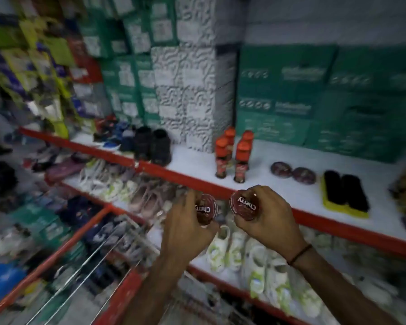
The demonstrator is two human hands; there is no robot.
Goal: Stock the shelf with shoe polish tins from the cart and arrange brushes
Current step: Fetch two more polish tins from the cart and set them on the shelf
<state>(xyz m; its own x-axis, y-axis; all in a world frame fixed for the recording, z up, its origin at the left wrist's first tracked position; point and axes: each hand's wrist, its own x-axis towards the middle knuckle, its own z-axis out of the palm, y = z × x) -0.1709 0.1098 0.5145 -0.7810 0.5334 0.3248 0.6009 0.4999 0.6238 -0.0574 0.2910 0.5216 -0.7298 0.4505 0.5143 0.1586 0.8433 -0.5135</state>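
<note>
Left hand [185, 227]: gripped round dark-red "Cherry" polish tin [205, 208], at 6 o'clock.
Right hand [271, 219]: clasped second round dark-red tin [244, 205], just beside first.
White red-edged shelf [291, 195]: carried two tins [293, 172] at 3 o'clock, beside black-bristled yellow-backed brushes [346, 195].

There is one view only, from a camera on the person's head. It looks forward and down, from above and close to both hands [223, 221], which are low in the middle. It faces a white shelf [279, 160] with a red edge, running from far left to near right. The picture tilts and is blurred at the sides.
</note>
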